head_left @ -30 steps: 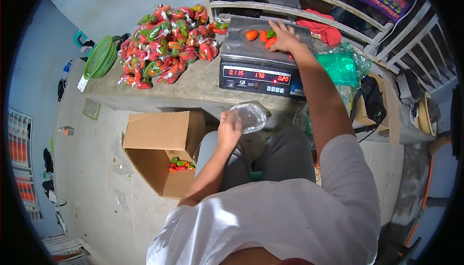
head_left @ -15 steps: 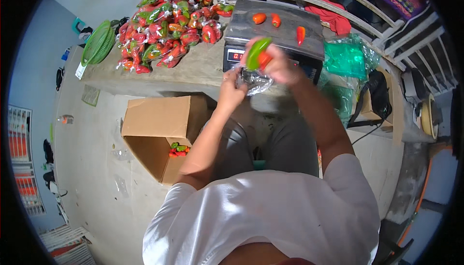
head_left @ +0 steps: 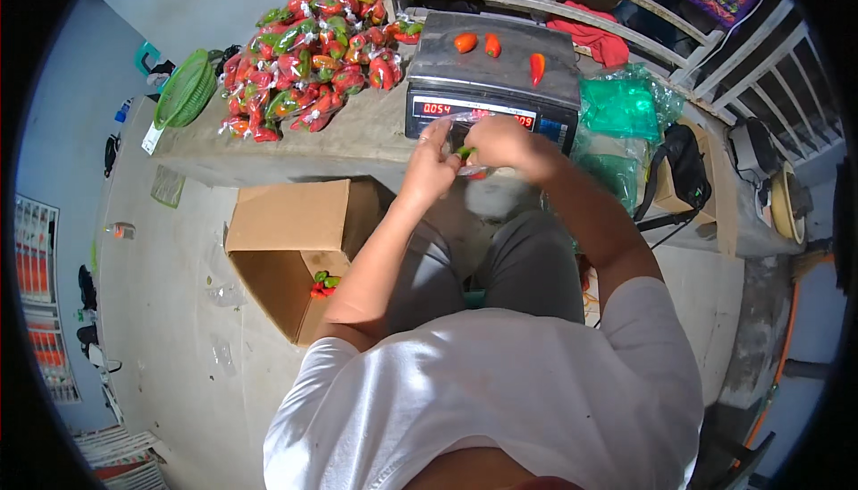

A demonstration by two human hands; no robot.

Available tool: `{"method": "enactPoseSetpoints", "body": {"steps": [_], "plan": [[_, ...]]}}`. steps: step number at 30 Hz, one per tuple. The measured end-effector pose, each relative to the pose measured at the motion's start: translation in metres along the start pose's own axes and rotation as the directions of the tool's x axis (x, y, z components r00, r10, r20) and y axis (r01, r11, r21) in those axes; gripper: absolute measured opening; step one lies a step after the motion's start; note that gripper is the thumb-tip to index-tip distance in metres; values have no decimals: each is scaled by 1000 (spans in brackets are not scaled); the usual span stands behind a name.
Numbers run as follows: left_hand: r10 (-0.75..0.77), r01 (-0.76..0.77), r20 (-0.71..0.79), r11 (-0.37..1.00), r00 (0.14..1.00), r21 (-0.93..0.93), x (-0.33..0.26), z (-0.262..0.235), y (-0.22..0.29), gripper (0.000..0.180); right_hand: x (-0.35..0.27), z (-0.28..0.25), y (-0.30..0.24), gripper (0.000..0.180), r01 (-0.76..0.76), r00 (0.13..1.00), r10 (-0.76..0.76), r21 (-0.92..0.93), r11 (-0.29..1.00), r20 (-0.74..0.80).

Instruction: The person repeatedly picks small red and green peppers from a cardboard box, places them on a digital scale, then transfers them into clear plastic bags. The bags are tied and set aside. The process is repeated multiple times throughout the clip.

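Note:
My left hand [head_left: 431,166] pinches the edge of a clear plastic bag [head_left: 466,119] in front of the scale. At the bag's mouth my right hand [head_left: 502,143] is closed on a green pepper [head_left: 464,153], its fingertips partly hidden. A bit of red shows below the hand, in or behind the clear plastic. Beyond both hands stands a dark digital scale [head_left: 429,32] with red lit displays. On its platform lie an orange pepper [head_left: 466,43], a second small orange pepper [head_left: 492,45] and a longer red-orange pepper [head_left: 537,69].
Bagged peppers [head_left: 304,65] are heaped on the ledge, left of the scale, beside a green basket [head_left: 186,89]. Right of the scale lie green plastic bag packs [head_left: 617,107]. An open cardboard box [head_left: 286,217] with several peppers stands at my left; white railings [head_left: 500,0] run behind.
My right hand has brought the green pepper down from in front of the scale to the bag in my left hand. The view has shifted slightly. The peppers on the scale have stayed put.

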State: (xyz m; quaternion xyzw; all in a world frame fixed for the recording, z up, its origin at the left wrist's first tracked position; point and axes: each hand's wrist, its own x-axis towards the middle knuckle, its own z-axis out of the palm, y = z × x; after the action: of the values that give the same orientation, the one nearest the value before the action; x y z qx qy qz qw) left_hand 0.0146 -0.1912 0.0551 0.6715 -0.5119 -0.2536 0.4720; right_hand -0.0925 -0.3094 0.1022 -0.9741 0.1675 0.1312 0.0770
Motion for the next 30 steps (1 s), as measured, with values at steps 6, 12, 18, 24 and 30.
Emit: {"method": "enactPoseSetpoints", "body": {"steps": [6,12,18,24,30], "plan": [[-22,24,39,999,999,-48,12,-33,45,50,11,-30,111,29,-297,667,518,446,844,-535],[-195,196,13,973,981,-121,20,-62,63,54,47,11,173,33,-581,615,670,335,742,-416],[-104,102,-24,991,994,-83,35,-75,30,53,119,-34,143,53,-564,584,795,623,542,-163],[-27,27,0,998,1000,59,50,-85,10,52,146,-48,77,67,-684,570,806,450,574,-162],[-208,216,59,948,976,-232,50,-96,30,53,130,-30,78,51,52,874,478,996,79,-83]]}}
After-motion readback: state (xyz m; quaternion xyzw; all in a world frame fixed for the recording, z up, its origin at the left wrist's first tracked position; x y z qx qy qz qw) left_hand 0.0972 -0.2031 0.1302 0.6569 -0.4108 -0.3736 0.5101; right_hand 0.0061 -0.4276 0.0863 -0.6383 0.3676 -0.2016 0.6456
